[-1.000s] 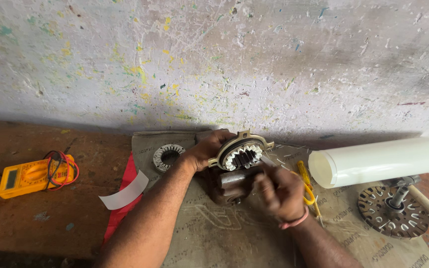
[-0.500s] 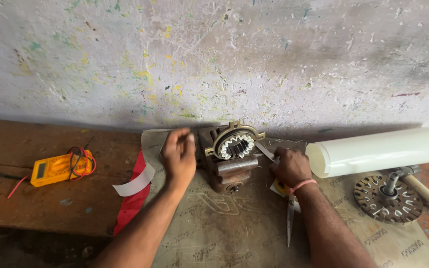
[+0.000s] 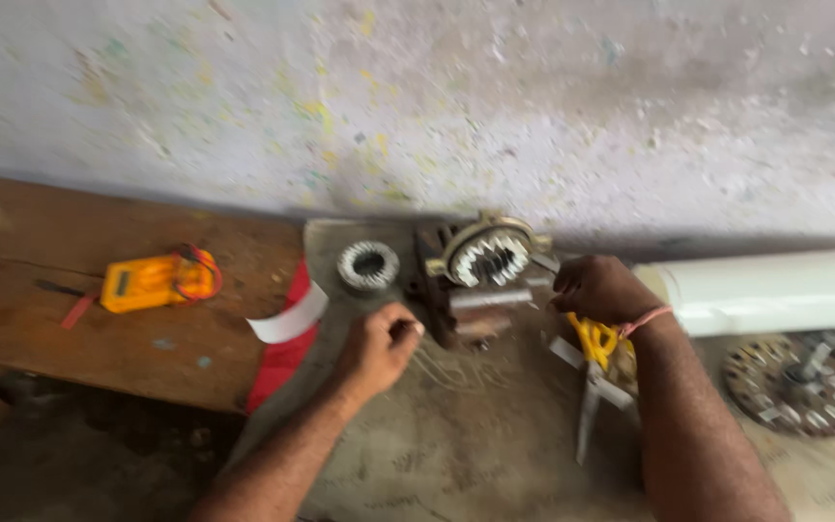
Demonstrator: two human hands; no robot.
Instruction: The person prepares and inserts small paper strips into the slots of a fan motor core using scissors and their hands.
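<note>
worktop (image 3: 99,329) with grey sheet (image 3: 456,435) spread over it; toothed motor stator in its clamp (image 3: 485,259) upright near the wall. right hand (image 3: 599,288) beside it, grip curled tight, contents unclear, forearm angled in from below. left hand (image 3: 376,346) loosely fisted on the sheet, just left of the clamp, apparently empty.

Two hands are in view, the left hand (image 3: 376,346) and the right hand (image 3: 599,288). There are two toothed stator rings, one (image 3: 486,257) clamped upright in a single dark metal fixture (image 3: 442,295) and one (image 3: 368,266) lying flat beside it. The rest count one each: a yellow multimeter (image 3: 150,281) on the wooden bench (image 3: 50,329), a pair of yellow-handled scissors (image 3: 594,372), a white tube (image 3: 775,290), a round rotor disc (image 3: 799,382), a red cloth (image 3: 287,338) and a strip of white tape (image 3: 289,316).
</note>
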